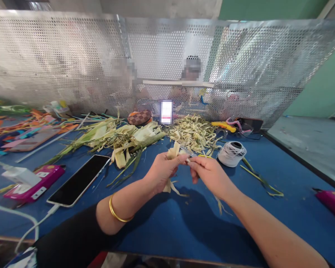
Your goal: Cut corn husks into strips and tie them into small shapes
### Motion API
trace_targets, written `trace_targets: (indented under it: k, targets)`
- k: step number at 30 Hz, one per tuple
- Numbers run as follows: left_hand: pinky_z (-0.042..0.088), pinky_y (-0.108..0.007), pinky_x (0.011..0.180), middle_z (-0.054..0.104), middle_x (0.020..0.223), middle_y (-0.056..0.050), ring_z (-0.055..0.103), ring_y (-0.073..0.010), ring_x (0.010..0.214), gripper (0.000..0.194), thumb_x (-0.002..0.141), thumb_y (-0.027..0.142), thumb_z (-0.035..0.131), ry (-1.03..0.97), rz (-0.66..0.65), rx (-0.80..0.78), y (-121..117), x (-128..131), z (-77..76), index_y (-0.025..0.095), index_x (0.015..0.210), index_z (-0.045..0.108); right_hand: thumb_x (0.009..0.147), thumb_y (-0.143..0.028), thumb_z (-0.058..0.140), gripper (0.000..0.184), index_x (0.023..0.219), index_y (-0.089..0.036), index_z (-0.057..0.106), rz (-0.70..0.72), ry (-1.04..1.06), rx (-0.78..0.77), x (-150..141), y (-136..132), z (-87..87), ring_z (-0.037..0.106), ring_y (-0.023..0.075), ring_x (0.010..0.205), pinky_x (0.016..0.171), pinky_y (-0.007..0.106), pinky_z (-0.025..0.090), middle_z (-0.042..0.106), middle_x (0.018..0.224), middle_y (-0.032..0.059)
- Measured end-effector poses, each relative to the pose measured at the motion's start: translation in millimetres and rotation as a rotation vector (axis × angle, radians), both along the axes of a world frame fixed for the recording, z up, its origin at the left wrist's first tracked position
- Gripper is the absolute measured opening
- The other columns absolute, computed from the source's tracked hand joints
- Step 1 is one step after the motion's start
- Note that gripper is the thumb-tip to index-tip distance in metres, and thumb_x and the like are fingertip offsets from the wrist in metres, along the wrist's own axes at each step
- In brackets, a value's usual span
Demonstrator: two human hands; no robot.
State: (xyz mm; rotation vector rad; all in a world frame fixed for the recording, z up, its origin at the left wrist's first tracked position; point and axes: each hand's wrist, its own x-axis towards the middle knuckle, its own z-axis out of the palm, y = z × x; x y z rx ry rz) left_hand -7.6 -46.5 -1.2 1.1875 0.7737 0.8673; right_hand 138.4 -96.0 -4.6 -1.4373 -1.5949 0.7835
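Note:
My left hand (163,169) is closed around a pale, dry corn husk (173,150). Part of that husk sticks up above the thumb, and loose ends hang below the palm. Fingertips of my right hand (208,173) pinch together right beside the left thumb, apparently on a strip of the same husk; the exact grip is hidden. Thin husk shreds (220,205) dangle under the right hand. Just behind the fingers lies a slim greyish tool (187,150), partly covered. A spool of white thread (231,153) stands to the right of my right hand.
Whole corn husks (123,136) lie at the left back, with a heap of shredded strips (194,132) beside them. A charging phone (79,180) and a magenta power strip (36,182) sit at left. A perforated metal screen (167,44) closes off the table's far side.

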Motion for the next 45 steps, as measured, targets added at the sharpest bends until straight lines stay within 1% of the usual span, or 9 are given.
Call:
trace_targets:
  k: [5,9,16,22,26,30,35,41,45]
  targets:
    - [0.019,-0.017,0.04,0.051,0.063,0.002,0.032,-0.0032,0.044,0.022,0.077,0.036,0.061,-0.155,-0.141,-0.077,0,-4,9.5,0.014,0.082,0.061,0.086,-0.04,0.048,0.024,0.081,-0.019,0.059,-0.193,0.126,0.198,11,2,1.2,0.055,0.0139,0.055,0.054,0.026,0.042,0.056,0.06,-0.0012]
    - [0.017,-0.017,0.038,0.047,0.06,0.003,0.028,-0.002,0.041,0.022,0.083,0.034,0.054,-0.147,-0.291,-0.084,-8,-4,12.1,0.014,0.076,0.058,0.083,-0.046,0.053,0.029,0.084,-0.019,0.061,-0.219,0.331,0.178,4,-2,0.5,0.035,0.0089,0.042,0.041,0.023,0.026,0.038,0.049,-0.0069]
    - [0.014,-0.016,0.035,0.044,0.056,0.006,0.023,-0.0015,0.036,0.022,0.086,0.034,0.05,-0.027,-0.4,-0.114,-21,-3,13.1,0.014,0.079,0.058,0.08,-0.042,0.062,0.027,0.087,-0.017,0.065,-0.048,0.521,0.074,0,-7,4.8,0.032,0.0068,0.044,0.043,0.022,0.021,0.048,0.049,-0.0049]
    - [0.044,-0.022,0.059,0.061,0.075,-0.004,0.057,-0.0115,0.064,0.025,0.083,0.037,0.052,0.031,-0.231,0.014,-19,2,9.0,0.014,0.08,0.061,0.071,-0.039,0.069,0.023,0.07,-0.016,0.064,-0.145,0.609,0.072,0,-5,6.6,0.023,0.005,0.04,0.04,0.022,0.016,0.033,0.044,-0.0088]
    - [0.033,-0.019,0.048,0.049,0.064,0.003,0.042,-0.0066,0.052,0.023,0.082,0.037,0.054,0.063,-0.045,0.1,-16,1,8.2,0.015,0.079,0.062,0.067,-0.039,0.072,0.025,0.066,-0.015,0.064,-0.159,0.64,0.015,1,-5,8.2,0.017,0.0043,0.04,0.041,0.023,0.011,0.026,0.042,-0.0104]
    - [0.017,-0.02,0.044,0.031,0.053,0.008,0.022,-0.0044,0.045,0.033,0.075,0.046,0.062,0.141,-0.12,0.159,-20,0,10.4,0.015,0.066,0.057,0.066,-0.038,0.072,0.024,0.065,-0.016,0.064,-0.178,0.654,0.011,-1,-5,4.1,0.019,0.0044,0.04,0.041,0.023,0.012,0.029,0.042,-0.0099]
    - [0.022,-0.021,0.049,0.038,0.051,0.006,0.028,-0.0058,0.051,0.034,0.067,0.043,0.07,0.167,-0.035,0.22,-22,3,4.8,0.013,0.056,0.057,0.069,-0.039,0.07,0.024,0.069,-0.016,0.067,-0.194,0.539,0.044,-6,-4,-3.2,0.027,0.0059,0.043,0.042,0.023,0.016,0.042,0.048,-0.0058]
    - [0.029,-0.021,0.05,0.054,0.056,0.002,0.039,-0.0074,0.052,0.026,0.07,0.036,0.068,0.126,0.062,0.23,-17,3,3.6,0.015,0.057,0.061,0.083,-0.051,0.053,0.036,0.086,-0.017,0.066,-0.15,0.439,0.065,-6,-6,-5.1,0.027,0.0086,0.045,0.043,0.024,0.018,0.032,0.05,-0.0064]
    - [0.024,-0.021,0.045,0.047,0.048,0.004,0.03,-0.0055,0.045,0.028,0.072,0.038,0.067,0.124,0.113,0.238,-15,0,5.0,0.015,0.057,0.063,0.089,-0.048,0.046,0.035,0.074,-0.019,0.06,-0.134,0.2,0.172,-7,-8,-6.7,0.035,0.0115,0.051,0.046,0.025,0.026,0.038,0.055,-0.0032]
